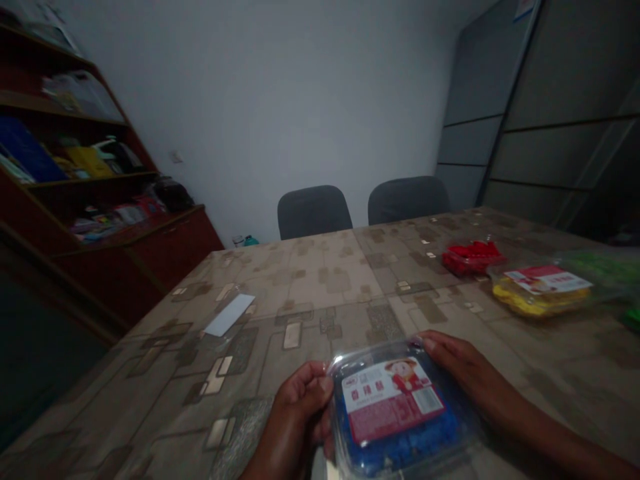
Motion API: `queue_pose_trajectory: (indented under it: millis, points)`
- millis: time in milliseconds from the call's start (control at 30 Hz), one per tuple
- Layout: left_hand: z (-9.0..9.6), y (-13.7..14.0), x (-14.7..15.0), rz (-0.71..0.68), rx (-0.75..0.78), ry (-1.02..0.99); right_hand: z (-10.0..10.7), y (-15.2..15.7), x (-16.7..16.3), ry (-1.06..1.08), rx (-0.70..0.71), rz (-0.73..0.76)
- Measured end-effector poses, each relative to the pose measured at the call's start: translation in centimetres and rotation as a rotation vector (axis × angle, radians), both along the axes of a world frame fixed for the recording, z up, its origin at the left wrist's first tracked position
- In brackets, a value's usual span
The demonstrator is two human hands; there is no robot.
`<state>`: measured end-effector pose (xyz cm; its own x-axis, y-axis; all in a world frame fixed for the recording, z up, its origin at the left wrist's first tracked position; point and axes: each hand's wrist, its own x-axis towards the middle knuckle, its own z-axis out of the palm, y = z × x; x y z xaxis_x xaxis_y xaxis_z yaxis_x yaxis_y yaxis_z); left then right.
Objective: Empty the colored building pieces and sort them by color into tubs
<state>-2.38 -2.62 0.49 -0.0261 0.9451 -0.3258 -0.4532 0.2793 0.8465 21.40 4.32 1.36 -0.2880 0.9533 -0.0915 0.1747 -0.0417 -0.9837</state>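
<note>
the box (405, 440) is at the near edge of the scene, slightly right of middle, over the table (280, 280). it is clear plastic with blue contents; a white and red label (385, 400) faces up. whether its base touches the table cannot be told.

the left hand (303, 403) grips the left side of the box, thumb at the far left corner, fingers bent around the edge and partly hidden. the right hand (455, 357) is partly closed on the far right corner; its fingers under the rim are hidden.

surrounding items:
- a white card (230, 315) lies on the left of the table, well apart from the hands.
- a red box (473, 259) stands at far right.
- a yellow box (537, 297) with its own label stands nearer and further right, beyond the right forearm. it overlaps the red box in view; contact cannot be told.
- green packs (605, 270) are at the right edge, partly behind the yellow box.

two chairs (315, 210) stand beyond the far table edge, which hides their lower parts. a loaded shelf unit (167, 247) is at far left; panelled doors (560, 93) are at far right.
</note>
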Motion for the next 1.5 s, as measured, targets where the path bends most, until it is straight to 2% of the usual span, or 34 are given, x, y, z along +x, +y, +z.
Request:
queue_pose_trajectory:
  millis: [167, 333, 467, 567, 733, 933, 1100, 1367, 1500]
  points:
    - [-0.7, 0.0, 0.0, 0.0, 0.004, -0.001, 0.3, -0.2, -0.1, 0.012, -0.067, -0.011]
    - [-1.5, 0.1, -0.2, 0.143, 0.172, 0.147, 0.3, -0.1, -0.2, -0.002, -0.038, -0.029]
    - [-1.7, 0.0, -0.3, 0.089, 0.061, 0.106, 0.3, -0.1, -0.1, -0.002, -0.026, -0.009]
    - [-1.6, -0.1, -0.3, 0.142, 0.022, 0.03, 0.2, -0.1, -0.1, 0.014, -0.013, -0.005]
    - [-0.8, -0.1, -0.1, 0.132, -0.036, -0.008, 0.3, -0.3, -0.3, 0.048, -0.101, -0.034]
    - [-1.6, -0.1, -0.1, 0.143, 0.008, -0.013, 0.1, 0.1, -0.1, 0.014, -0.047, -0.036]
    - [-2.5, 0.1, -0.1, 0.136, 0.032, 0.039, 0.4, 0.7, 0.3, -0.066, 0.035, 0.024]
    - [-2.0, 0.2, -0.3, 0.126, 0.015, 0.059, 0.4, 2.0, -0.3, -0.077, 0.083, 0.081]
    - [-1.6, -0.2, -0.5, 0.054, -0.006, 0.023, 0.2, 1.5, -0.2, -0.064, 0.06, 0.085]
